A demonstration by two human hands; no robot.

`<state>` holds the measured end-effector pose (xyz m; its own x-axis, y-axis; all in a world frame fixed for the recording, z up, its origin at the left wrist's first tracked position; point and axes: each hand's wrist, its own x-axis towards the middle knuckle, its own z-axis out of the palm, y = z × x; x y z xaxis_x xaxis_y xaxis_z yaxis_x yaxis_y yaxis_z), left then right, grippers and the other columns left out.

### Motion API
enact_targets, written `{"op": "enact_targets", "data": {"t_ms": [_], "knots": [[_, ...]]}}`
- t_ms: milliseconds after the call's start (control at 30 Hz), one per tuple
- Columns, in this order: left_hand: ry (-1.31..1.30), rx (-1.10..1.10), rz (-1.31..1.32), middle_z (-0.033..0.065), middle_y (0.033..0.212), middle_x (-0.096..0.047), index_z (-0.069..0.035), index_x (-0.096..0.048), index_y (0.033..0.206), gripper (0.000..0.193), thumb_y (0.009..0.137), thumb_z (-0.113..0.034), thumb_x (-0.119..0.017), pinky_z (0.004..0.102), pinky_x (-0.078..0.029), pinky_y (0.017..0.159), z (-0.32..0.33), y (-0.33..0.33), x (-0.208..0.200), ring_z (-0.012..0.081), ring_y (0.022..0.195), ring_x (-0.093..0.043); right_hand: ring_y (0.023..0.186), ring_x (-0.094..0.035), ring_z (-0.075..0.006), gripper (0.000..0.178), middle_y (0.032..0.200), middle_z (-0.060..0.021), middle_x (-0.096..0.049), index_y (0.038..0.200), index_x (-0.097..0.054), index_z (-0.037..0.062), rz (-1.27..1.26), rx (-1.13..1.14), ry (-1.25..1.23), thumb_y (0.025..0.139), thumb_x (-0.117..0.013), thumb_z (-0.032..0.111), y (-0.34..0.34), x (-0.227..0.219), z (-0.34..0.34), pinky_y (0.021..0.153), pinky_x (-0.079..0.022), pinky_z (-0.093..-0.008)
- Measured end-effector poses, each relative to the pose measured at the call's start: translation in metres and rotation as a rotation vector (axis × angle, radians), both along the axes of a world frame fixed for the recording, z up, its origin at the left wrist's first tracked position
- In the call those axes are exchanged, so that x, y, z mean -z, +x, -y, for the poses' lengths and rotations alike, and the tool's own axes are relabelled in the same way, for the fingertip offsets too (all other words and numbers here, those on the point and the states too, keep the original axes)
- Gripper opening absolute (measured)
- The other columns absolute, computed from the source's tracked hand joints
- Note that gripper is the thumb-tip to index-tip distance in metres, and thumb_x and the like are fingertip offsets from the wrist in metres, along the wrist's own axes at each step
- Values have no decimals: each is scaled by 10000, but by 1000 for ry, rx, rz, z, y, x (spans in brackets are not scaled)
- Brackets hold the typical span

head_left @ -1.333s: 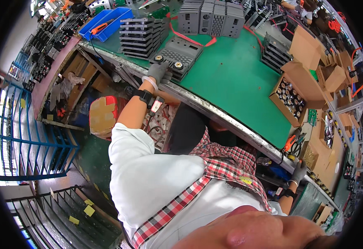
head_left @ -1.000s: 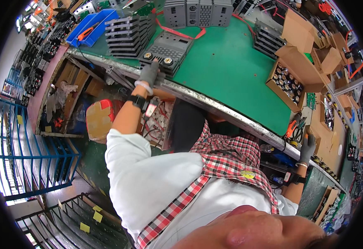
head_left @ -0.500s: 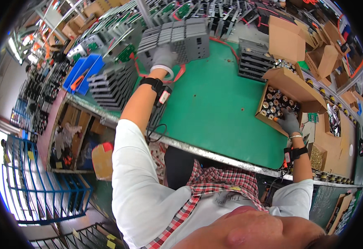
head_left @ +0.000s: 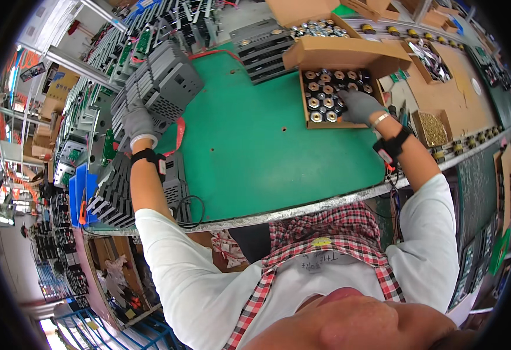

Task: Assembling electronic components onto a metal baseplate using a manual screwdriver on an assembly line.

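Observation:
My left hand [head_left: 138, 121], in a grey glove, is closed on the near edge of a row of standing grey metal panels [head_left: 176, 81], their faces pierced with slots and small holes. Its fingertips are partly hidden among the panel edges. On the right, my right hand [head_left: 360, 107], also gloved, reaches into an open cardboard box [head_left: 349, 125] of black parts with brass-coloured hex nuts [head_left: 314, 103]. Its fingers curl down among these parts; what they hold, if anything, is hidden.
Beneath lies a green work mat [head_left: 249, 157] with a metal front edge. More grey panels [head_left: 115, 189] lean near my left forearm beside a blue bin [head_left: 82, 186]. Dark stacked panels [head_left: 261, 49] stand at the back. A small box of brass screws [head_left: 433, 128] sits at right.
My view has turned rightward, so the bench appears shifted left. My left hand stays at the grey panels, which now lean more to one side. My right hand remains in the parts box.

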<state>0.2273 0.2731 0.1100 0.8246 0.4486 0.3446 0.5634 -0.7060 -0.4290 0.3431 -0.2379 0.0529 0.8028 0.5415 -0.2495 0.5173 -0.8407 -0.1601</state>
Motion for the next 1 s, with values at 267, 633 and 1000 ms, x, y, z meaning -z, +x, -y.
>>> {"op": "enact_targets", "data": {"t_ms": [267, 633, 1000], "knots": [[-158, 5, 24, 123, 1049, -562, -90, -506, 1001, 195, 844, -187, -443, 395, -460, 783, 9, -17, -16, 295, 951, -561, 950, -556, -338, 578, 1007, -203, -578, 1070, -507, 21, -49, 16, -155, 578, -719, 235, -2, -12, -18, 807, -461, -391], [-238, 864, 769, 129, 788, -557, -75, -523, 893, 172, 784, -196, -578, 426, -422, 607, 126, -25, -97, 329, 719, -546, 940, -577, -304, 581, 1030, -184, -591, 1028, -579, 24, -123, 8, -234, 562, -707, 348, 19, -14, -21, 813, -460, -369], [-346, 997, 429, 65, 690, -480, -88, -523, 747, 112, 673, -62, -602, 363, -375, 517, 255, -191, 14, 251, 599, -473, 951, -559, -334, 490, 1014, -181, -589, 1084, -521, 79, 67, 105, 182, 633, -651, 223, 8, 5, 5, 804, -438, -384]]}}
